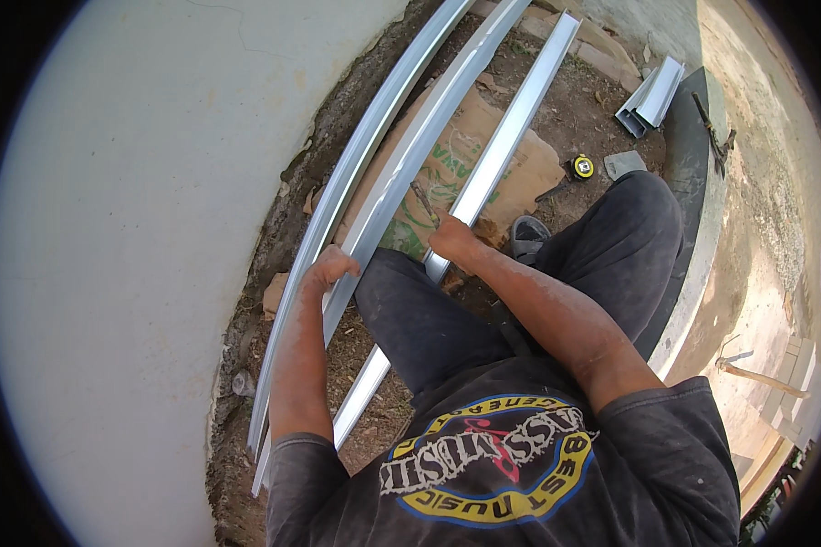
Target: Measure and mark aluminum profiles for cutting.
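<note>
Long silvery metal channels lie side by side on the ground. My left hand (331, 266) is closed over the edge of the middle metal channel (401, 155), its thumb side toward my knee. My right hand (452, 239) is closed around a slim dark hand tool (423, 202), whose tip points toward the middle channel; its exact kind is too small to make out. Under that hand and forearm runs a shorter, straight metal channel (517, 118), which passes beneath my bent leg. The outermost channel (342, 196) lies along the wall side, beyond my left hand.
A pale wall (146, 255) rises at the left. Flattened brown paper sacking (470, 128) covers the soil under the channels. A yellow and black tape measure (582, 167) lies near my shoe (527, 239). Short channel offcuts (652, 96) sit at the upper right, beside a low dark ledge (689, 191).
</note>
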`<state>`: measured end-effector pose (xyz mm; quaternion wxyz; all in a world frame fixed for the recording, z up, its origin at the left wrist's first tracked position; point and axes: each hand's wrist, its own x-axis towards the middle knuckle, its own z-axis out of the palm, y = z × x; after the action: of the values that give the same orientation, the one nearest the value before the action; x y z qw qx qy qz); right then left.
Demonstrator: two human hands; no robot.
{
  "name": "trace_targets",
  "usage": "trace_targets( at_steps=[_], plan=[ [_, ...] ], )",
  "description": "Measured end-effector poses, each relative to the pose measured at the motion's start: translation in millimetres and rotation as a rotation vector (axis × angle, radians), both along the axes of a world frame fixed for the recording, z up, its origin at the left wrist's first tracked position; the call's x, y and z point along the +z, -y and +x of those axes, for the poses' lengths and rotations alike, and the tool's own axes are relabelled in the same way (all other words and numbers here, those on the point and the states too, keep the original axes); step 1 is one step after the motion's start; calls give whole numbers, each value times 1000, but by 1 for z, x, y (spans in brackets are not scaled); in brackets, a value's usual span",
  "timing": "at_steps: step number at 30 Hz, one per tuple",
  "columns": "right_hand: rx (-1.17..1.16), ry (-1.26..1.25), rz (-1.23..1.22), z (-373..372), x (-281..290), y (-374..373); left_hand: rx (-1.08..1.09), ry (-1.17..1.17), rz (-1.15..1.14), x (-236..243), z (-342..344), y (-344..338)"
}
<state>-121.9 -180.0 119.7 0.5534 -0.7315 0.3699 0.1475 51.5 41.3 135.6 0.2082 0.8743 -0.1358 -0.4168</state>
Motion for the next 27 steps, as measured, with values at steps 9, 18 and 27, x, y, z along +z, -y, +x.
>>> trace_targets(
  at_steps=[9,18,27],
  plan=[
    [-49,9,21,2,-22,-5,-51,-33,4,-15,-2,3],
    [24,-127,-25,9,5,-14,-64,177,-15,-21,-14,-5],
    [15,-124,-55,7,7,-14,-74,72,20,-15,-15,3]
  ],
)
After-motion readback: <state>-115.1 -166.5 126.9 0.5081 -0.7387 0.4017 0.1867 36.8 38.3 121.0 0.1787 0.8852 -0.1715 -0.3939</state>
